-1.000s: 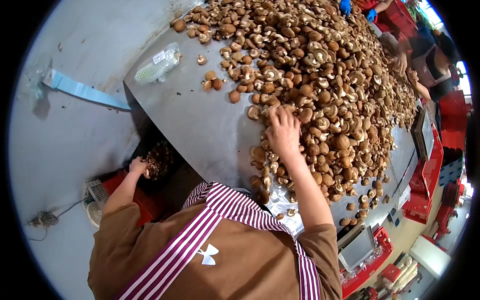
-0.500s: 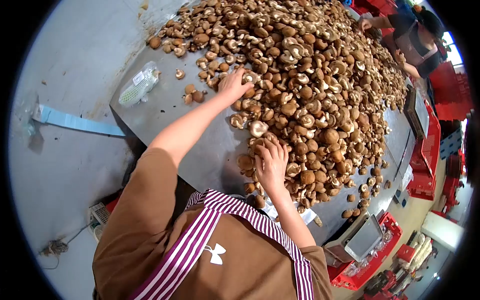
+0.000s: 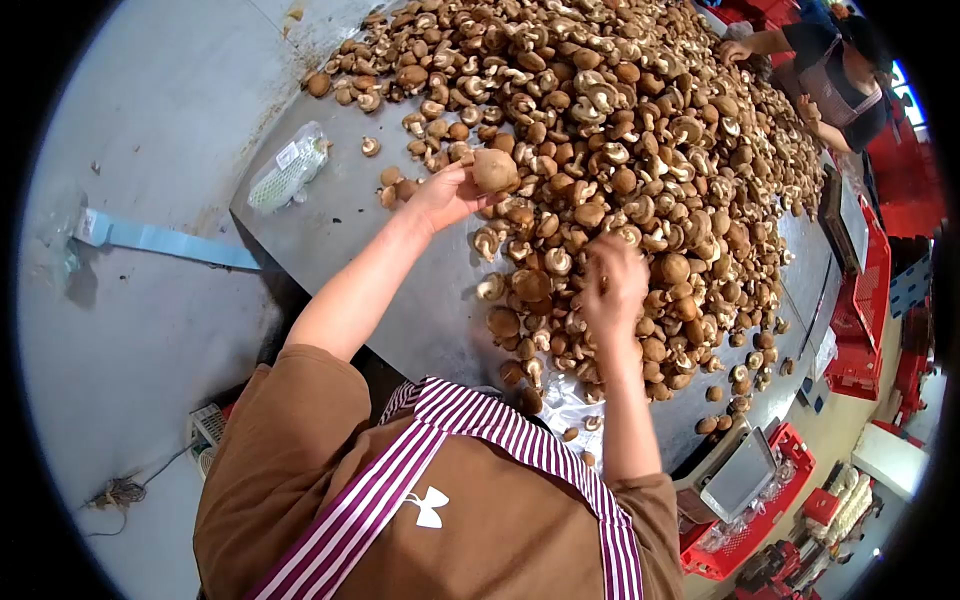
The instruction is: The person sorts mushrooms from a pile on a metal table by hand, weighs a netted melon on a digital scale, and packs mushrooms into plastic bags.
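Note:
My left hand (image 3: 447, 198) holds a large brown-capped shiitake mushroom (image 3: 495, 171), cap facing up, at the left edge of the heap. Blurred by motion, my right hand (image 3: 614, 285) hovers over the near part of the shiitake pile (image 3: 640, 130); its fingers look bent, and whether anything is in them cannot be made out. Caps and pale stems lie mixed in the pile on a metal table (image 3: 400, 290). Below my right hand, a clear plastic bag (image 3: 570, 405) shows at the table's near edge, with a few mushrooms around it.
A net-wrapped pack (image 3: 290, 168) lies on the table at left, near a light-blue strip (image 3: 170, 240). Across the heap, a co-worker (image 3: 835, 85) reaches toward the mushrooms. A grey tray (image 3: 738, 475) and red crates (image 3: 862, 310) stand at right.
My left hand has lifted a large mushroom from the heap and turned partly upward. My right hand has moved away from the near edge, up and to the right over the pile.

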The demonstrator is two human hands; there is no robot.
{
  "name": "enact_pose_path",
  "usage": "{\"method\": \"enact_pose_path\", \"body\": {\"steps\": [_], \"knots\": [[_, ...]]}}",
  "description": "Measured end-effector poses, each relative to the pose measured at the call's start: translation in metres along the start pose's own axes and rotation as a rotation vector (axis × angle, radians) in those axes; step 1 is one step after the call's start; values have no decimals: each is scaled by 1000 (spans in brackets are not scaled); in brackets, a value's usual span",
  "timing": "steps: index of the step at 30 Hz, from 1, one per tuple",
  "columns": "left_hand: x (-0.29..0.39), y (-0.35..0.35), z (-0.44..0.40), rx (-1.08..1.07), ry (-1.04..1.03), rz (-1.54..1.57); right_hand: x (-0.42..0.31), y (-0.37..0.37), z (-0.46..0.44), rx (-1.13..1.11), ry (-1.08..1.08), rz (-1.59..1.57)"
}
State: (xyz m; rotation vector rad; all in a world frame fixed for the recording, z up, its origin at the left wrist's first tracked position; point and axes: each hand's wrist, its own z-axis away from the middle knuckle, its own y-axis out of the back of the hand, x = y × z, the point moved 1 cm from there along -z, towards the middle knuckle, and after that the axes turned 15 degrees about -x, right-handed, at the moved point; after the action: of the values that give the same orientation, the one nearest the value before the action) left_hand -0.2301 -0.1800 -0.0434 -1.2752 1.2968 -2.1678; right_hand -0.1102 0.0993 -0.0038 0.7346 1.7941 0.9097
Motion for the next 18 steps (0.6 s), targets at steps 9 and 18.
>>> {"method": "enact_pose_path", "body": {"steps": [9,18], "knots": [[-38,21,44,328,97,169,15,12,-38,-516,-375,521],[-55,12,52,149,233,-343,-30,-37,36,-283,-214,156]]}}
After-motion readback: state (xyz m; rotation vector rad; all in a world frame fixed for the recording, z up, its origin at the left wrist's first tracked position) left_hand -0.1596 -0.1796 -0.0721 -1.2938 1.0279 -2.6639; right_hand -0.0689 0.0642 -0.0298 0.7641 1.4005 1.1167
